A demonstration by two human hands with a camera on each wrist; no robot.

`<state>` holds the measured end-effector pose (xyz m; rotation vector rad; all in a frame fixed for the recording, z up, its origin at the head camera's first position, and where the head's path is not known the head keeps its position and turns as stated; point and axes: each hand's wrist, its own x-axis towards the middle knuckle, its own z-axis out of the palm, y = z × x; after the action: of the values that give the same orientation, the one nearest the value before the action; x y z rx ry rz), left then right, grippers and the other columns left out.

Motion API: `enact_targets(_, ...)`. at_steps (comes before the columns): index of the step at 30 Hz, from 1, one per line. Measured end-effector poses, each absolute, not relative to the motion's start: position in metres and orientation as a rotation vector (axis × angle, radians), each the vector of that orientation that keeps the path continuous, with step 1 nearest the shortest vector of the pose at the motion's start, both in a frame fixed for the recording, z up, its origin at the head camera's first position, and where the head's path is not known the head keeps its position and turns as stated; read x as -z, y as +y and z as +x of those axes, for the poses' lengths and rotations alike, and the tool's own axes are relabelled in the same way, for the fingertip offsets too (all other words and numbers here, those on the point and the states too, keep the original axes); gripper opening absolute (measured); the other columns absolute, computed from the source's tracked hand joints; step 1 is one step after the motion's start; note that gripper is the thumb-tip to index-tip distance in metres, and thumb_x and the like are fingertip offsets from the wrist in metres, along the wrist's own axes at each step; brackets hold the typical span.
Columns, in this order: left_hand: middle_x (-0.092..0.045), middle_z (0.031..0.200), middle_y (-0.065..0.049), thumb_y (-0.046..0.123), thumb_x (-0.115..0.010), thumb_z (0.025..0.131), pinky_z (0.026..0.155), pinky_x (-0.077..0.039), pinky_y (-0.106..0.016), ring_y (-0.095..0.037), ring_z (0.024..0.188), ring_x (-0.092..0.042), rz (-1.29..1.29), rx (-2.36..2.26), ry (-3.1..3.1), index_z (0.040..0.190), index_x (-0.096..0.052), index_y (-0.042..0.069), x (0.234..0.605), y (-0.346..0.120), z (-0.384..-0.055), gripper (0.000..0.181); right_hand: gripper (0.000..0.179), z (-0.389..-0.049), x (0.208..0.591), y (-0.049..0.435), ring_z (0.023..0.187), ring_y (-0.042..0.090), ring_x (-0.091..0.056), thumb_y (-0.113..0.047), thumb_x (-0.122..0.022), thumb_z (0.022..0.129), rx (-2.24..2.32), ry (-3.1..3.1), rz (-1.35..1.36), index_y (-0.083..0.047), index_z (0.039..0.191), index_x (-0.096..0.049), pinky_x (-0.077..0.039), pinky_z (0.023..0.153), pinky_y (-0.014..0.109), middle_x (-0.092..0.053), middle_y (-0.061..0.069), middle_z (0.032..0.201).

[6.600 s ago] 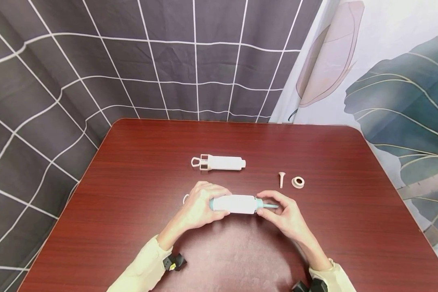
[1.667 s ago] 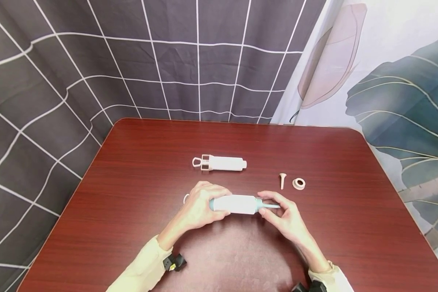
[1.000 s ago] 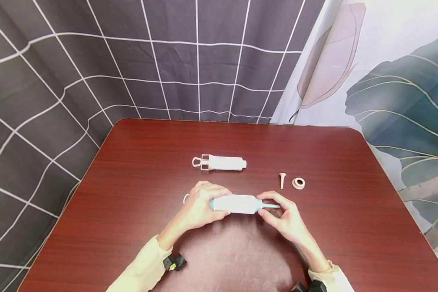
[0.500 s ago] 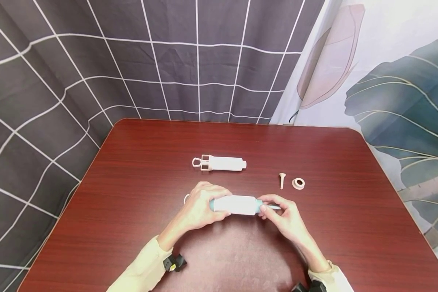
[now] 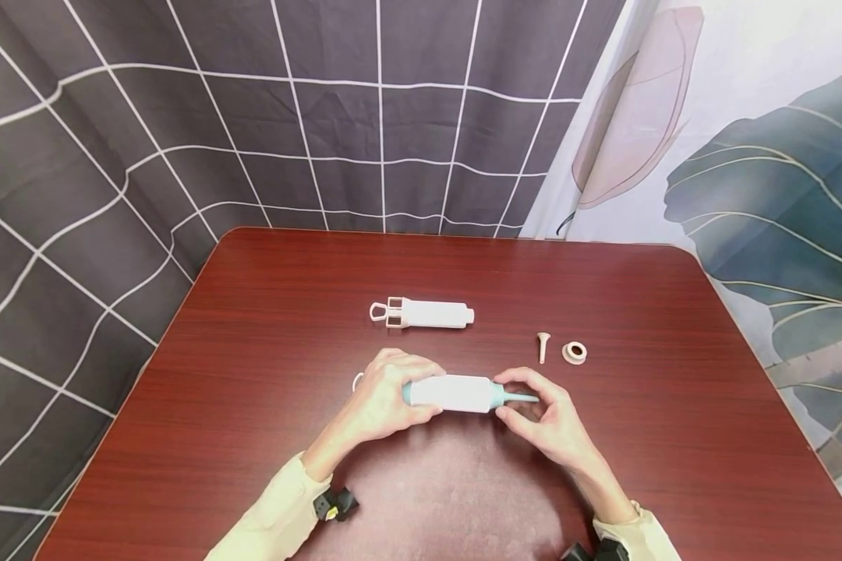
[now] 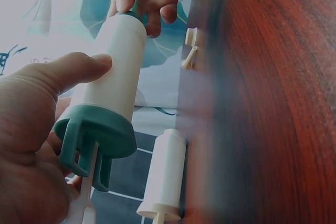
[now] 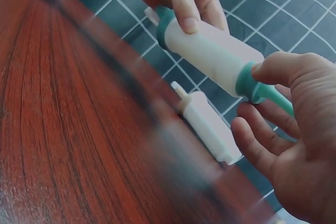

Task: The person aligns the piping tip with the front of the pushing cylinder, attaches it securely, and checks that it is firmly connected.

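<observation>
My left hand (image 5: pixel 386 397) grips a white plastic syringe (image 5: pixel 456 393) around the barrel, its thumb lying along it. The syringe lies level, pointing right. In the left wrist view its green finger grip (image 6: pixel 97 132) and pale plunger handle (image 6: pixel 84 203) show at the near end; the palm partly hides them in the head view. My right hand (image 5: pixel 554 417) holds the green end cap (image 7: pixel 249 82) between thumb and fingertips. From that cap a long thin green nozzle (image 5: pixel 522 397) runs in under the right palm.
Behind the hands on the red-brown table (image 5: pixel 288 296) lies a second syringe (image 5: pixel 435 313), white with a beige grip. A small beige nozzle (image 5: pixel 543 348) and a beige ring cap (image 5: pixel 574 353) lie to its right. A grid-patterned curtain (image 5: pixel 337 117) hangs behind.
My right thumb and fingers have shifted on the green cap: half a second ago the thumb lay farther across it, now it sits back at the lower edge. The left hand stays put.
</observation>
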<state>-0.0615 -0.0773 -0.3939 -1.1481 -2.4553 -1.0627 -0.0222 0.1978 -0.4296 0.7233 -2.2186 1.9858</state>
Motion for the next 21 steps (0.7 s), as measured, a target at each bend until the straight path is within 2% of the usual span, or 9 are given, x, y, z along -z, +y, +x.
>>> enact_targets(7, -0.073, 0.101, 0.005, 0.017, -0.090, 0.067, 0.092, -0.043, -0.036, -0.014, 0.093, -0.064, -1.152, 1.051, -2.458, 0.102, -0.075, 0.015, 0.3933, -0.0775, -0.0613, 0.037, 0.032, -0.0221, 0.4290, 0.1977, 0.090, 0.024, -0.067, 0.007, -0.072, 0.086, -1.979, -2.268, 0.658, 0.003, 0.116, -0.063, -0.054, 0.070, 0.025, -0.068, 0.012, 0.107)
enact_targets(13, -0.073, 0.101, 0.005, 0.017, -0.090, 0.067, 0.092, -0.043, -0.036, -0.015, 0.093, -0.065, -1.154, 1.052, -2.453, 0.102, -0.075, 0.014, 0.3933, -0.0775, -0.0611, 0.038, 0.032, -0.0221, 0.4304, 0.1972, 0.089, 0.018, -0.068, 0.013, -0.069, 0.085, -1.987, -2.259, 0.646, 0.004, 0.115, -0.063, -0.054, 0.068, 0.023, -0.069, 0.009, 0.106)
enact_targets(21, -0.073, 0.101, 0.004, 0.017, -0.091, 0.066, 0.091, -0.044, -0.036, -0.016, 0.093, -0.065, -1.151, 1.043, -2.449, 0.101, -0.075, 0.014, 0.3947, -0.0779, -0.0618, 0.038, 0.030, -0.0228, 0.4300, 0.1948, 0.070, 0.025, -0.069, 0.020, -0.064, 0.084, -2.105, -2.152, 0.694, 0.012, 0.114, -0.060, -0.058, 0.063, 0.037, -0.068, 0.016, 0.096)
